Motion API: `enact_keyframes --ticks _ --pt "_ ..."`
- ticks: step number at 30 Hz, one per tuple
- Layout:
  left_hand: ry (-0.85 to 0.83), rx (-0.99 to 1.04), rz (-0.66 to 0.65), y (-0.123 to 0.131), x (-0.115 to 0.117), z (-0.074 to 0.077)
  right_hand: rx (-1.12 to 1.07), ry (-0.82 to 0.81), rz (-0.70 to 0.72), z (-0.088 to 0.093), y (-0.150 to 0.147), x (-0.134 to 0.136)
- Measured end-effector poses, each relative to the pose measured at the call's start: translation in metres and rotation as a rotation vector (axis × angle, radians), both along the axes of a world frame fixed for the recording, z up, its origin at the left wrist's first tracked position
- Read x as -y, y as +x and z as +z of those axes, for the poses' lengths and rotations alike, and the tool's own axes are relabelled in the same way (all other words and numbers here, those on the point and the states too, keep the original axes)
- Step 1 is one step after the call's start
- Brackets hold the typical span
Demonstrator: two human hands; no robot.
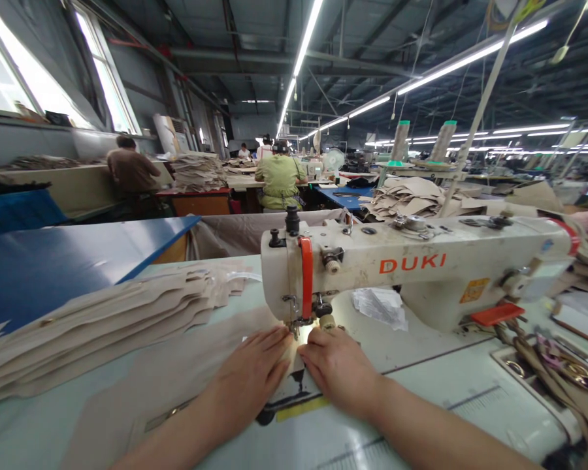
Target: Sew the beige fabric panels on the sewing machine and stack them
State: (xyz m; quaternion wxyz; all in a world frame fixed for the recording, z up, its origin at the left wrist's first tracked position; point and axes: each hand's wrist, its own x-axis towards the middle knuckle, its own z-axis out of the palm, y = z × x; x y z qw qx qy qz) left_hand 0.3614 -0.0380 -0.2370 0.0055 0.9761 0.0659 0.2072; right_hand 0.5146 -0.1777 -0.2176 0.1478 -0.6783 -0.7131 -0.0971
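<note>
A cream sewing machine (pixel 421 264) marked DUKI stands on the pale green table (pixel 421 378). My left hand (pixel 249 375) lies flat, fingers stretched, on a beige fabric piece (pixel 176 372) just left of the needle (pixel 294 324). My right hand (pixel 340 369) rests on the bed right of the needle, its fingers curled down against the surface by the presser foot. Both hands sit close together under the machine's lamp. Whether the right hand pinches fabric is hidden.
A stack of cut beige fabric pieces (pixel 93 326) lies at the left on the table. A blue board (pixel 68 254) is behind it. Straps and metal rings (pixel 558 365) lie at the right. Other people (pixel 279 176) work at benches farther back.
</note>
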Motion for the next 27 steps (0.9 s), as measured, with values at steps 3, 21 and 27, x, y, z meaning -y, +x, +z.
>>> enact_keyframes --ticks 3,21,27 --pt "-0.014 -0.001 -0.017 0.003 -0.003 0.0 0.006 -0.004 -0.007 0.002 0.0 0.0" --pt "0.207 0.071 0.211 -0.11 0.046 0.034 -0.237 0.143 0.175 -0.007 -0.002 0.011" --pt "0.096 -0.173 0.179 -0.183 0.039 -0.02 -0.279 0.148 0.206 -0.011 -0.002 0.015"
